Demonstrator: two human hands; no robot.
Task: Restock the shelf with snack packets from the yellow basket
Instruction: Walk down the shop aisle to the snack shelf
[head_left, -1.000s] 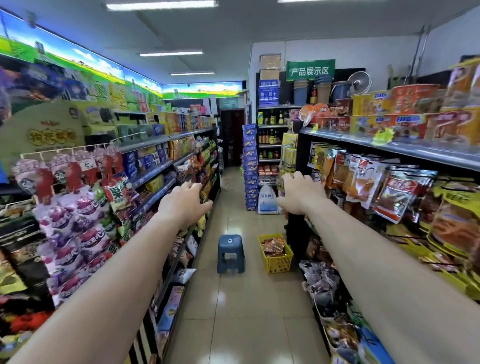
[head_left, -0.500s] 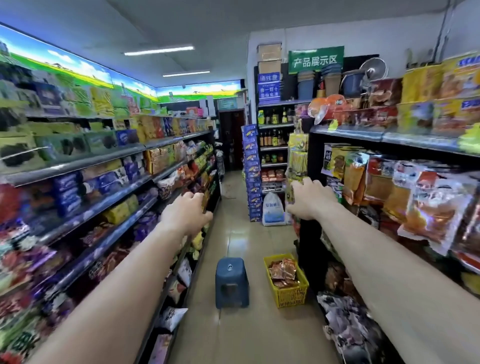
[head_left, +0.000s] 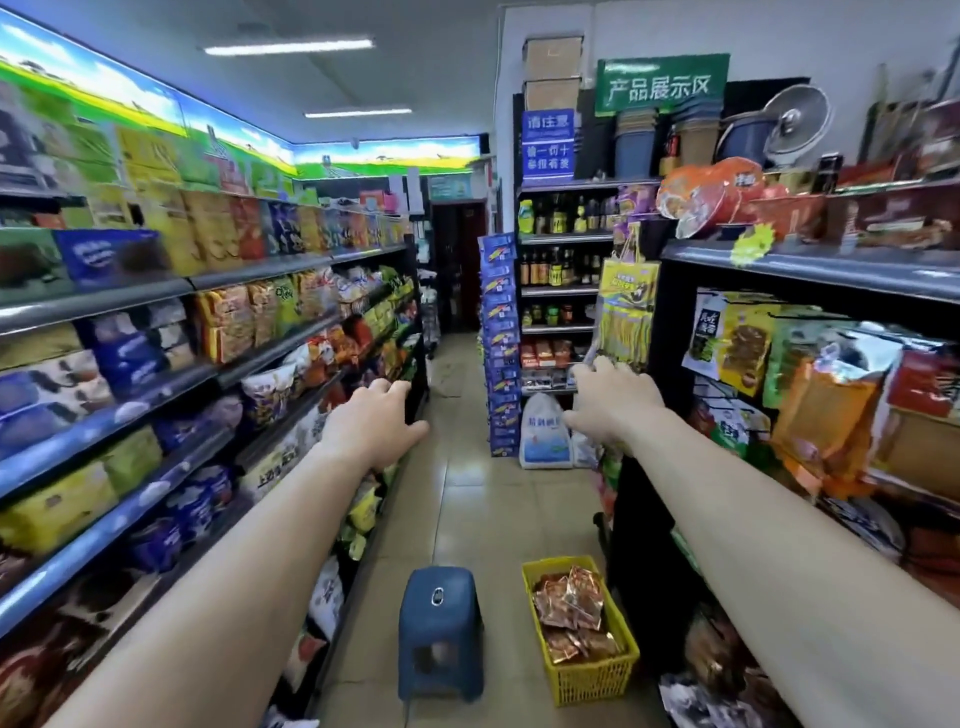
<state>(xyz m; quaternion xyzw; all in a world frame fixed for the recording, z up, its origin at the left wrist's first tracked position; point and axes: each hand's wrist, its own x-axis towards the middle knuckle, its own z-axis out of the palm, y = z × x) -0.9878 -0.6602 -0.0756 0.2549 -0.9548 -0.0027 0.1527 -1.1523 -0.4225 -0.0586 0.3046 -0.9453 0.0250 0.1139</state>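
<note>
The yellow plastic mesh basket (head_left: 597, 675) of shiny brown snack packets (head_left: 571, 597), on the floor beside the blue plastic stool (head_left: 439, 618), is now much nearer than before, yet the left hand (head_left: 371, 426) and right hand (head_left: 613, 402) reach forward relaxed and empty, so I judge picking not yet begun.

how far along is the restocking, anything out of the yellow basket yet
Done: nothing evident; the yellow basket sits on the floor beside the blue stool, holding snack packets. In hand: nothing; the left hand and right hand reach ahead empty. Left: seemingly the whole job, moving those packets to the shelf.
</note>
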